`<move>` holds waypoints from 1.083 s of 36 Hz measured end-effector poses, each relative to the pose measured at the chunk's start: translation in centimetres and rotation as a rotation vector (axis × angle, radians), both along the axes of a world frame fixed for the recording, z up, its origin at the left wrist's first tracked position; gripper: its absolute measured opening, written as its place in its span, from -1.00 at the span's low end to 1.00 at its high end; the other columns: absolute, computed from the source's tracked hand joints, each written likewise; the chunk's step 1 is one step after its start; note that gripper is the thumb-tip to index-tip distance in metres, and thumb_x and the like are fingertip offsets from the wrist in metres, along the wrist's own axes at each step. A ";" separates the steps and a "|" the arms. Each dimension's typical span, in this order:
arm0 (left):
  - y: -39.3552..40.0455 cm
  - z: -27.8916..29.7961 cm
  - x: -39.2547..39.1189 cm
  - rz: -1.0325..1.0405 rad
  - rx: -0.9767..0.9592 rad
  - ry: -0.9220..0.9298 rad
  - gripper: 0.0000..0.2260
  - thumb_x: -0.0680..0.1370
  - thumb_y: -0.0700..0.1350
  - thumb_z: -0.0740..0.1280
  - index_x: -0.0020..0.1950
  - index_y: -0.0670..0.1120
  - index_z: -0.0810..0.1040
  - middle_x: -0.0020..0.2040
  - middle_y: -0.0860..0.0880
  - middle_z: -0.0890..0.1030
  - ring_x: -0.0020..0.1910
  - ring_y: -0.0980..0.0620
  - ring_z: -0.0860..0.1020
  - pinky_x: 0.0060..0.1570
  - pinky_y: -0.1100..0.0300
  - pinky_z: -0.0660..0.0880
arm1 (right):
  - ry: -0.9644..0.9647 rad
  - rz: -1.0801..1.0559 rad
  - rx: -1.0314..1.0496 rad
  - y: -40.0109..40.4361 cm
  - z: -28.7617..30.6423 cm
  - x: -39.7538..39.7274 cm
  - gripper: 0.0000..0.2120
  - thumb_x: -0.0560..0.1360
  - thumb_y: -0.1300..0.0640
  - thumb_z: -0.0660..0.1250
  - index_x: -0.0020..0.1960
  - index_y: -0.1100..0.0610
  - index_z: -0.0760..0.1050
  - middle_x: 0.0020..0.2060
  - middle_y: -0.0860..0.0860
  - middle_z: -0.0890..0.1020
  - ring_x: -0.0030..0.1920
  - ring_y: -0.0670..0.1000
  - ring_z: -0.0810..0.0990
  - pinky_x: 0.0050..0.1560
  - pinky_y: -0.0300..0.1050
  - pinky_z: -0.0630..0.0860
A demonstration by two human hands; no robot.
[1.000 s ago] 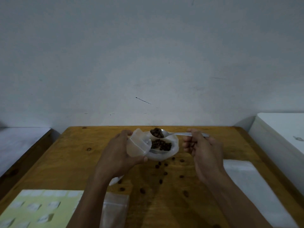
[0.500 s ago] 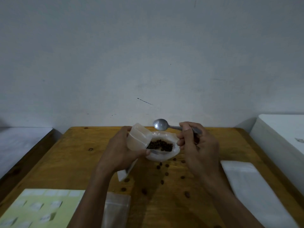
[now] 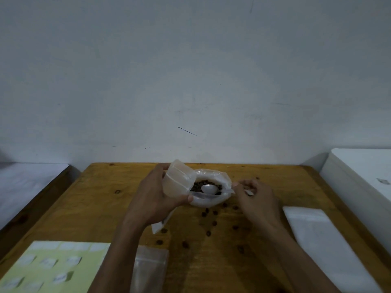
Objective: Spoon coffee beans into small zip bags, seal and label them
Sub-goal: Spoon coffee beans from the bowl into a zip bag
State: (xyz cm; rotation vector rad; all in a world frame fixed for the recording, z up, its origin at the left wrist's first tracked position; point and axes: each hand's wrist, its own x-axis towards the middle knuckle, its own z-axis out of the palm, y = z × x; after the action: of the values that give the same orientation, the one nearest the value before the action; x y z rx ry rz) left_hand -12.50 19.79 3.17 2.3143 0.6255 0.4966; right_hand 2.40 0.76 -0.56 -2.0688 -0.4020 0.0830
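Crosswise, spoon (image 3: 209,188) — bowl leftward in bean bag (image 3: 224,182), handle rightward.

Showing two hands, the left hand (image 3: 155,199) and the right hand (image 3: 257,200). Showing one spoon (image 3: 209,188), one large bag of beans (image 3: 211,187), and one small zip bag (image 3: 178,179) in hand. Lying flat near the front edge, one more empty zip bag (image 3: 151,265). Lying loose on one wooden table (image 3: 101,199), roughly a dozen stray beans (image 3: 208,233). Showing one label sheet (image 3: 50,267) and one white packet (image 3: 321,240).
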 end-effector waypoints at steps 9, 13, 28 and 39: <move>-1.6 1.1 -0.5 0.020 0.001 -0.111 -0.17 0.27 0.17 0.59 0.43 0.07 0.27 0.16 0.17 0.43 -0.02 0.24 0.46 -0.33 0.45 0.39 | -0.548 0.141 -0.096 1.8 4.6 -5.3 -0.54 0.41 -0.41 0.20 0.02 -0.14 0.66 -0.03 -0.24 0.58 0.11 -0.16 0.38 0.14 -0.07 0.16; -2.3 1.8 -1.1 0.023 -0.056 -0.163 -0.11 0.20 0.27 0.54 0.42 0.06 0.27 0.18 0.15 0.46 0.01 0.25 0.48 -0.33 0.44 0.44 | -0.511 0.239 -0.064 3.2 5.3 -6.5 -0.54 0.44 -0.37 0.17 -0.01 -0.11 0.68 -0.08 -0.20 0.63 0.10 -0.10 0.46 0.10 -0.08 0.15; -1.4 3.1 -3.4 -0.185 -0.513 -0.465 -0.88 0.47 -0.04 0.40 -0.11 -0.07 0.66 -0.14 -0.07 0.66 -0.09 -0.02 0.63 -0.07 0.03 0.60 | -0.391 0.340 0.176 1.8 7.2 -5.5 -0.85 0.57 0.00 0.35 -0.06 0.06 0.63 -0.18 -0.15 0.64 -0.13 -0.17 0.59 -0.17 -0.38 0.49; -3.1 2.8 -3.5 -0.251 -0.713 -0.563 -0.66 0.42 0.04 0.51 -0.03 -0.22 0.66 -0.14 -0.23 0.63 -0.14 -0.12 0.63 -0.15 0.03 0.61 | 0.147 0.590 0.494 1.0 7.6 -6.7 -0.80 0.42 0.14 0.49 0.04 0.15 0.68 -0.09 0.01 0.75 -0.05 0.01 0.73 -0.12 -0.02 0.68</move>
State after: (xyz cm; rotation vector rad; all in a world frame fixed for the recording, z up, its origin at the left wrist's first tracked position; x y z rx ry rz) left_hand -15.96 16.70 5.97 1.4566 0.1782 0.6415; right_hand -4.32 1.77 7.01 -1.3999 -0.8391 0.4406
